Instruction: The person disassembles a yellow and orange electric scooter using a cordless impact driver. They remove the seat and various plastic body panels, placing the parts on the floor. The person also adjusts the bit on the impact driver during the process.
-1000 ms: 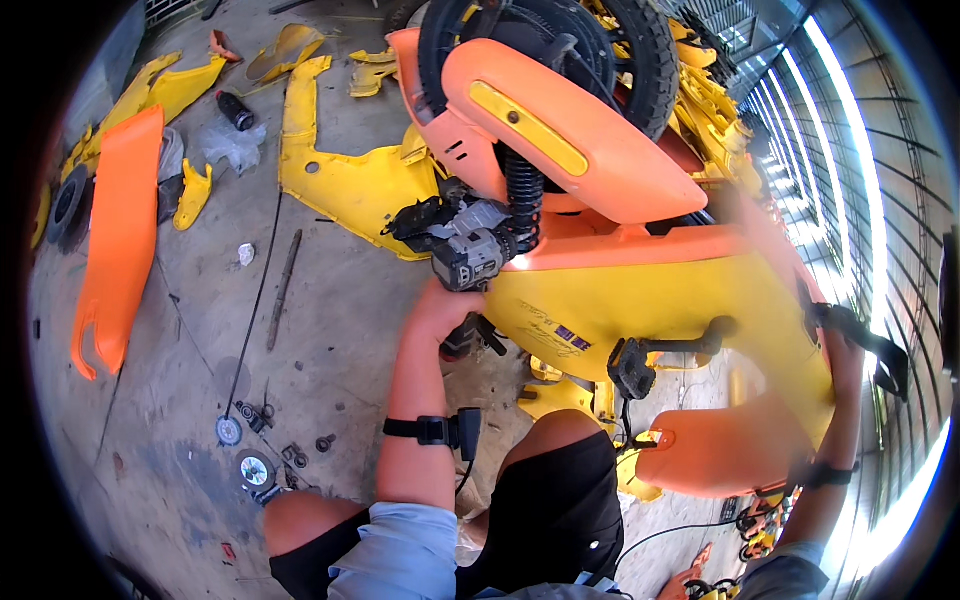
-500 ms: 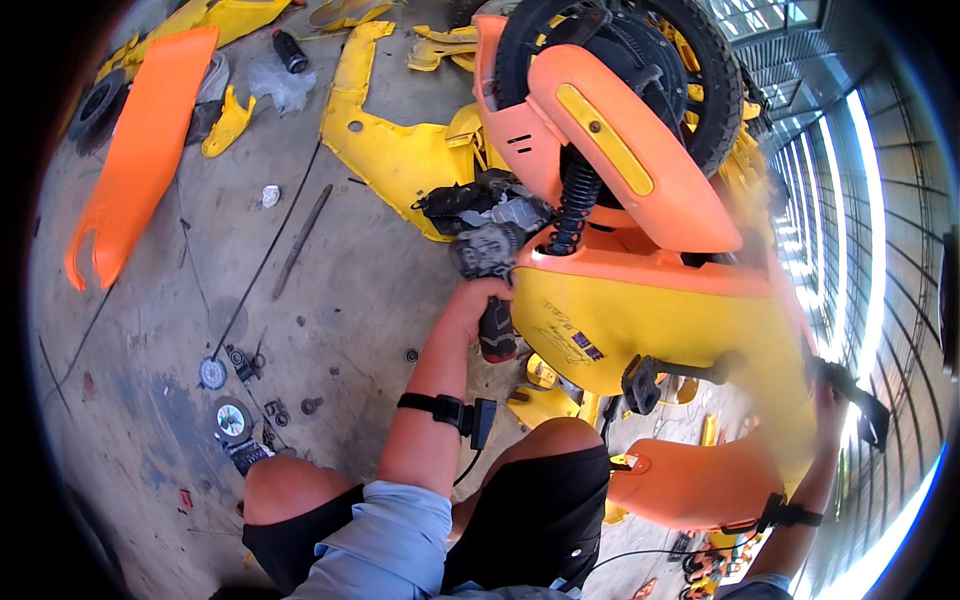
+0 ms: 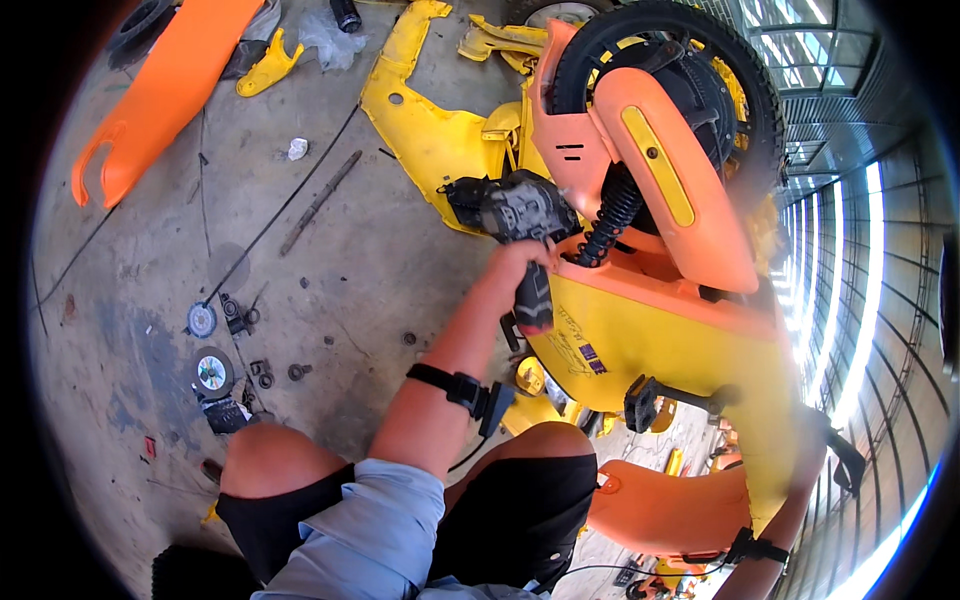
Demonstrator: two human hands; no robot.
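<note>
My left hand grips the handle of a black cordless drill with a red base. The drill's head is beside the black shock absorber of a yellow-and-orange electric scooter. The scooter is tipped over, its black-tyred wheel raised and an orange arm cover across it. What the drill's tip meets is hidden. Far right, my right hand is at the edge of the yellow body, smeared by motion, its fingers unclear. A black strap hangs beside it.
Yellow body panels lie behind the drill. A long orange panel rests at far left. Discs and small metal parts are scattered on the concrete floor. A black pedal sticks out of the scooter, above another orange panel.
The view has shifted. My left hand has carried the drill up and slightly away from me, alongside the orange part near the shock absorber. My right hand stays at the scooter's far-right edge.
</note>
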